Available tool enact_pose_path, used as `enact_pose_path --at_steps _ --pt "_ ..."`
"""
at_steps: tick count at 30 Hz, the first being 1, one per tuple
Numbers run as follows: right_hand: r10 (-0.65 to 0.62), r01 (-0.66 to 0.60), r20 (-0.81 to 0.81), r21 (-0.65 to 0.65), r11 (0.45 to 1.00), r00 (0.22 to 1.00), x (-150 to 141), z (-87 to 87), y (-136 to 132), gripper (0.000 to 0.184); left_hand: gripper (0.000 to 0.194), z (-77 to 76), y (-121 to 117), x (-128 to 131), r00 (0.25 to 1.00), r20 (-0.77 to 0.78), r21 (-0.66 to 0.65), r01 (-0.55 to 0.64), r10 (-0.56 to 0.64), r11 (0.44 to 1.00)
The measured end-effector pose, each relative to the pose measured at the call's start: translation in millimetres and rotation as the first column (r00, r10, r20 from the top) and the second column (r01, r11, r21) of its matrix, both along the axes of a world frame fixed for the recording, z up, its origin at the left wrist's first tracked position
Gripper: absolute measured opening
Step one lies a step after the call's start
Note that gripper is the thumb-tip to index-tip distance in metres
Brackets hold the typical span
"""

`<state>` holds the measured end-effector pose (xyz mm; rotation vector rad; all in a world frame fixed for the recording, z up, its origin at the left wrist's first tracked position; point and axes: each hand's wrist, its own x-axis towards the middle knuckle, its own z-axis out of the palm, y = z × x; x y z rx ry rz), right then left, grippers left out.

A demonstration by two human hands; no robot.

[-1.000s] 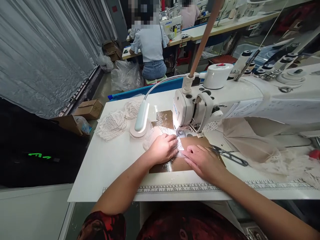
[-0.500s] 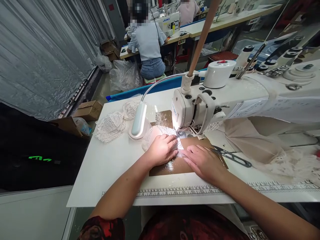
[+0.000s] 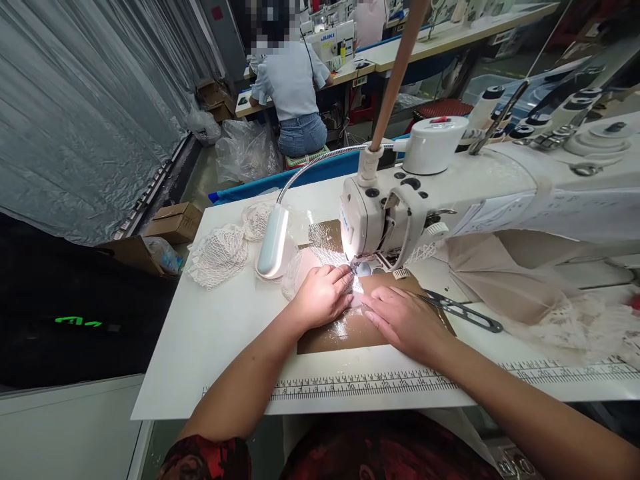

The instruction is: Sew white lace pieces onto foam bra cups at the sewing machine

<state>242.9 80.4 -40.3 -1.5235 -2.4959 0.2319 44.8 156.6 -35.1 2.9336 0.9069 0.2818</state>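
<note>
White lace fabric (image 3: 325,257) with a pale pink piece under it lies at the needle of the sewing machine (image 3: 367,213). My left hand (image 3: 323,295) rests flat on this fabric, its fingertips close to the presser foot. From the right, my right hand (image 3: 407,320) reaches in with fingers stretched out and low, the tips touching the near edge of the fabric. Both hands lie over a brown, tape-covered board (image 3: 325,339) around the needle area. The stitching point is partly hidden by my left fingers.
A lamp head (image 3: 273,243) hangs over the left of the table. Lace cups (image 3: 217,257) lie beyond it. Right of my right hand are a dark slotted metal bar (image 3: 465,312) and beige fabric (image 3: 505,273). A printed ruler (image 3: 360,387) runs along the front edge. A person (image 3: 293,87) sits ahead.
The whole view has shifted slightly. Both hands keep nearly the same places at the fabric, and I see no clear feed of the lace.
</note>
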Motion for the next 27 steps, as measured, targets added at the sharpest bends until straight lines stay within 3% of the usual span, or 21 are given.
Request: enact_pose_path --at_steps 15,27 --pt "0.016 -0.014 0.026 -0.087 0.996 1.0 -1 5.9 11 0.035 0.04 -1.5 4 1 1.0 0.012 0.024 -0.009 0.009 1.0" --pt "0.044 -0.048 0.053 0.065 0.997 0.998 -1 -1.1 18 0.033 0.034 -3.9 -1 -3 0.997 0.064 0.045 0.037 -0.04 0.998"
